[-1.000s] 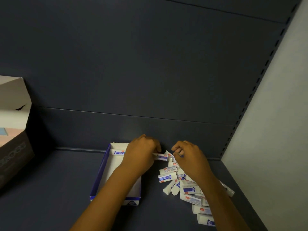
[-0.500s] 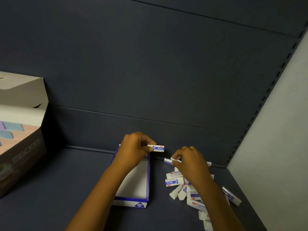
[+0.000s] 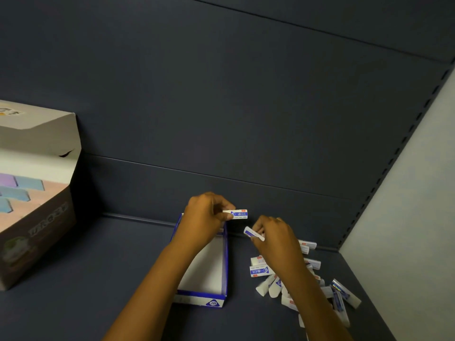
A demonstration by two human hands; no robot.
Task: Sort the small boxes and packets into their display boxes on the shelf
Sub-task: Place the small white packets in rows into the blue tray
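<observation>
Left hand pinched one packet by its end above the tray's far end, likely squaring it to drop in; right hand gripped a second packet above the pile, apparently queued next. Tray sat on the shelf, nearly bare, pile just beside it for short reaches.

**Blue and white against dark slate**

We see a white display box edged in blue, with a blue "2B" badge on its front. The small packets are white with blue bands and tiny red marks. The shelf is dark slate blue. The large carton shows pastel pink, blue and purple blocks.
</observation>
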